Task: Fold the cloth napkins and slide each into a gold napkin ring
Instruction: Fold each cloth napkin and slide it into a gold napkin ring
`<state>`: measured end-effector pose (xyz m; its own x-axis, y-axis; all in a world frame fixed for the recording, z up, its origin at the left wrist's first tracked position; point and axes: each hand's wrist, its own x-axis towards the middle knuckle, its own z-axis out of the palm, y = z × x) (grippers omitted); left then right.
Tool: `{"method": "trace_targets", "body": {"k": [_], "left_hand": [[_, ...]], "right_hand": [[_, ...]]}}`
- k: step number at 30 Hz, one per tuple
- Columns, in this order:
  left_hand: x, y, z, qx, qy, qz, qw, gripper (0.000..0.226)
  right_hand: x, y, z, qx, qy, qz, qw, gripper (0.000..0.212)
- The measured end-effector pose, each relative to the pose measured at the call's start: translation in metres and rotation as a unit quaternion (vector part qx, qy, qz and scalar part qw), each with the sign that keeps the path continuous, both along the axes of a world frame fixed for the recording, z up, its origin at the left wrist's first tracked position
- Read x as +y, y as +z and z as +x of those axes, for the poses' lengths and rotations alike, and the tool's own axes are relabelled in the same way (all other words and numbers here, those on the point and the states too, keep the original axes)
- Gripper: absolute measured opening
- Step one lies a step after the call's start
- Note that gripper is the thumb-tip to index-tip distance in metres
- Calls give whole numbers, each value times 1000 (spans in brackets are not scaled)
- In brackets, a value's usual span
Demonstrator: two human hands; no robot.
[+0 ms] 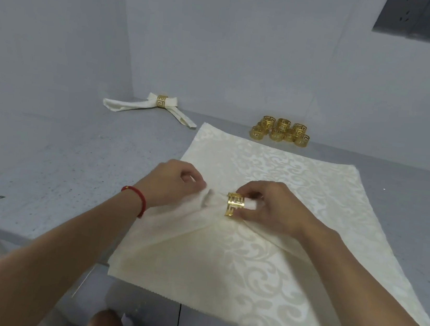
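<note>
A gold ring (235, 205) is pinched by the right hand (273, 207), thumb under its near edge and fingers curled over the top, so the grip is closed tight around the band. A folded napkin (211, 200) is threaded through that ring: a short white stub sticks out on the side tucked into the right palm, and the bunched fabric comes out the other side. That bunched part is gripped by the left hand (175, 183), fingers curled round the cloth just beside the ring, with the two hands almost touching. A red string bracelet (136, 199) is worn on the left wrist.

From the ring, two tails of the napkin are fanned out toward the person, one running under each forearm. All of this is done on top of a big cream patterned cloth (302, 179) spread flat beneath both hands, pretty much a stack of unfolded napkins by the look of the layered near edge.

Beyond the grip, a cluster of spare gold rings (280, 133) is parked against the back wall, well apart from the hands. Off past the left hand, a finished napkin (123, 104) already cinched in its own ring (162, 101) is laid on the grey table (57, 169).
</note>
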<state>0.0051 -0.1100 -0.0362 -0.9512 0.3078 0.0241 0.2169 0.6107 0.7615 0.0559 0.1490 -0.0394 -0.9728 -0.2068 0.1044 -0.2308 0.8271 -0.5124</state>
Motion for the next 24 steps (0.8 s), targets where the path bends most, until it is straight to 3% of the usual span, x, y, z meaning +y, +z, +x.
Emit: {"method": "trace_targets", "body": {"k": [4, 7, 11, 19, 24], "left_hand": [[-67, -15, -39, 99, 122, -95, 983, 19], [-126, -45, -68, 181, 237, -212, 931, 20], [-130, -70, -77, 230, 261, -282, 894, 35], [-105, -54, -104, 182, 259, -380, 869, 23], [-110, -52, -108, 167, 248, -358, 885, 21]], "right_hand": [[-15, 21, -36, -4, 12, -11, 1000, 31], [-37, 33, -79, 1, 1, -51, 999, 33], [-77, 38, -146, 10, -25, -120, 992, 36], [-183, 26, -278, 27, -59, -105, 992, 43], [-220, 7, -339, 48, -79, -33, 995, 38]]}}
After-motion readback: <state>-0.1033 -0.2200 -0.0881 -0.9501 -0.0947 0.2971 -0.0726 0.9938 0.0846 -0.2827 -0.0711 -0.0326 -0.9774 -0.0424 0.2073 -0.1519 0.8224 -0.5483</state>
